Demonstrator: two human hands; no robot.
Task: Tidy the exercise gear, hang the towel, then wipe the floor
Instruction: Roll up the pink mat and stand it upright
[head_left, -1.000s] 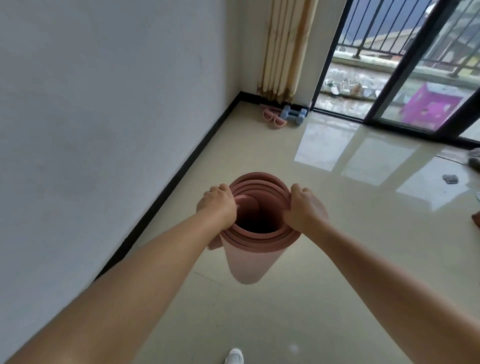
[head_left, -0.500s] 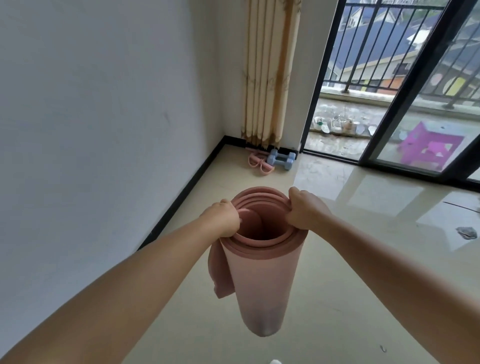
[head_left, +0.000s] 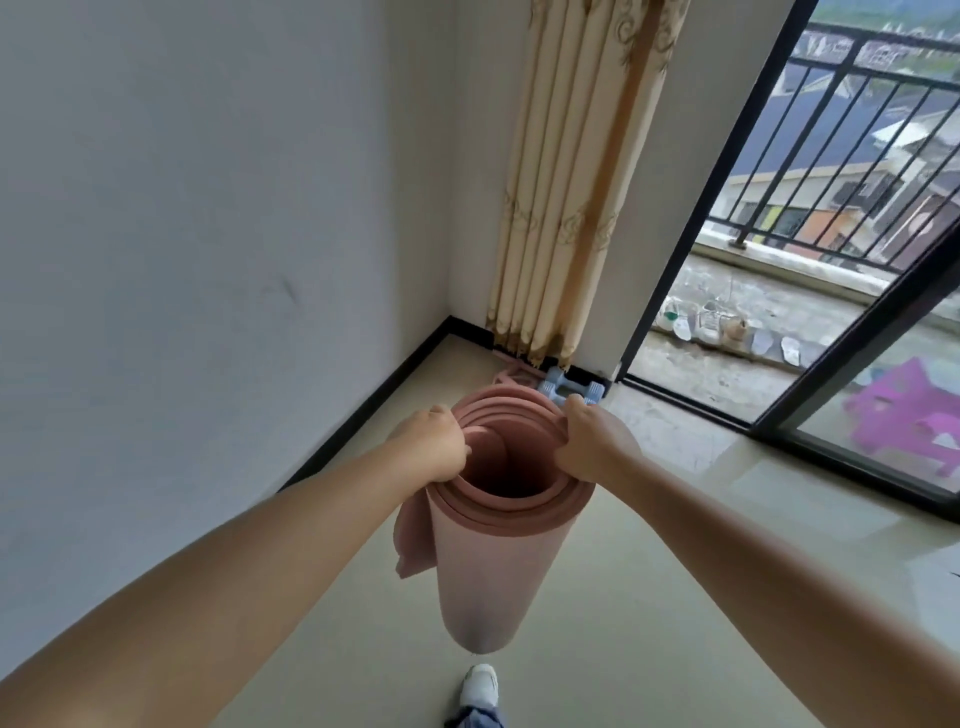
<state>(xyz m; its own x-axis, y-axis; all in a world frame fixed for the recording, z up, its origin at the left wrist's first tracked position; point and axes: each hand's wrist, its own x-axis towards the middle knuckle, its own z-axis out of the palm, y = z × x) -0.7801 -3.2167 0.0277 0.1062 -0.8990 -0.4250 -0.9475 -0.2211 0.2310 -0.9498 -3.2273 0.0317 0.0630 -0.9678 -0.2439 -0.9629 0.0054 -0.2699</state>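
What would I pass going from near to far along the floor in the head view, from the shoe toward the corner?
Shoe → rolled mat, held upright off the floor by the left hand and right hand → blue dumbbells → curtain in the corner.

We count one rolled pink mat (head_left: 498, 561), two hands (head_left: 434, 447) (head_left: 597, 447), one blue dumbbell (head_left: 571, 391), one curtain (head_left: 571, 182), one purple stool (head_left: 914, 421) and one white shoe (head_left: 480, 686) on the floor
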